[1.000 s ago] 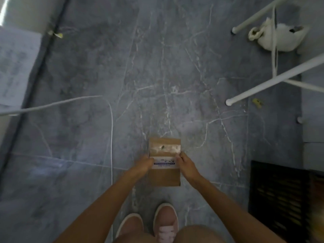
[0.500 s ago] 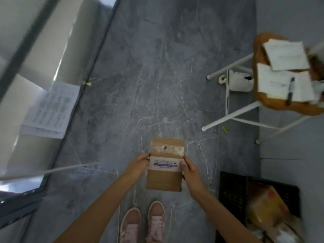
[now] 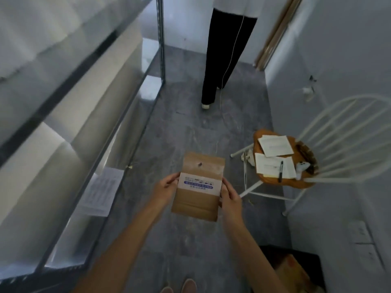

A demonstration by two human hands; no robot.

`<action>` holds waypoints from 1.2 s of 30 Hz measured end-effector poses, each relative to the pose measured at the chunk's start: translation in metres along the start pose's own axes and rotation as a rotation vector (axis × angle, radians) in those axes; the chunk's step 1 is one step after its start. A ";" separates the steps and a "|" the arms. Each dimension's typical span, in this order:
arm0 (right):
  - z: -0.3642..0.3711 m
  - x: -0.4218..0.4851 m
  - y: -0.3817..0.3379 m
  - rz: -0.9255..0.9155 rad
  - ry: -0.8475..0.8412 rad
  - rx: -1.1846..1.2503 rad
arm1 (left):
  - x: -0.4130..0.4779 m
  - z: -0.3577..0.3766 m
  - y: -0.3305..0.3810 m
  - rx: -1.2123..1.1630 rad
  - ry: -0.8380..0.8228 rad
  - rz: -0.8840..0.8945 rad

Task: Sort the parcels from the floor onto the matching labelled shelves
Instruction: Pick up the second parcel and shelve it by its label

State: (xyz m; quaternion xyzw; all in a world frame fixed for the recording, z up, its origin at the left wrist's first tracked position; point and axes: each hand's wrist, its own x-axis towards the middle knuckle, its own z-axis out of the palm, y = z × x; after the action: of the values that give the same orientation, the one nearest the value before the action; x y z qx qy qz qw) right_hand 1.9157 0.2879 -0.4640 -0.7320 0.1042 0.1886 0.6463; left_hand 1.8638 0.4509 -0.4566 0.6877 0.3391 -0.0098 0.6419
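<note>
I hold a flat brown paper parcel (image 3: 198,197) with a white and blue label across its middle, upright in front of me above the grey floor. My left hand (image 3: 165,188) grips its left edge and my right hand (image 3: 229,197) grips its right edge, both at label height. A metal shelf rack (image 3: 101,115) with white shelves runs along my left side. A paper sheet (image 3: 101,192) hangs on its lower rail.
A white chair (image 3: 330,157) with an orange seat, papers and a black marker stands at the right. A black crate (image 3: 296,269) with a brown parcel sits at the bottom right. Another person's legs (image 3: 222,60) stand ahead in the aisle.
My view has tilted up from the floor to the aisle, bringing the shelf rack, chair and another person into sight. The parcel stays in both hands, held slightly higher.
</note>
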 end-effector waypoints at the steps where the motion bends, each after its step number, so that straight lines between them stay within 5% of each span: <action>1: 0.001 -0.008 -0.024 -0.037 -0.009 0.004 | -0.009 -0.006 0.024 0.004 0.017 0.022; 11: 0.015 -0.095 -0.257 -0.357 -0.075 0.028 | -0.108 -0.067 0.210 -0.272 0.119 0.308; 18: 0.042 -0.145 -0.337 -0.501 -0.183 0.099 | -0.179 -0.117 0.286 -0.326 0.198 0.495; 25: 0.060 -0.197 -0.359 -0.583 -0.413 0.102 | -0.253 -0.152 0.289 -0.259 0.321 0.544; 36: 0.098 -0.320 -0.327 -0.692 -0.813 0.051 | -0.397 -0.196 0.199 -0.370 0.656 0.493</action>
State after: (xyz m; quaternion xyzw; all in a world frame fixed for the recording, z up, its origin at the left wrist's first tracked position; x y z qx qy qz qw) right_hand 1.7410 0.4022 -0.0456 -0.5757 -0.3976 0.2300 0.6765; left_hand 1.5703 0.4554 -0.0699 0.5882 0.3468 0.4226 0.5960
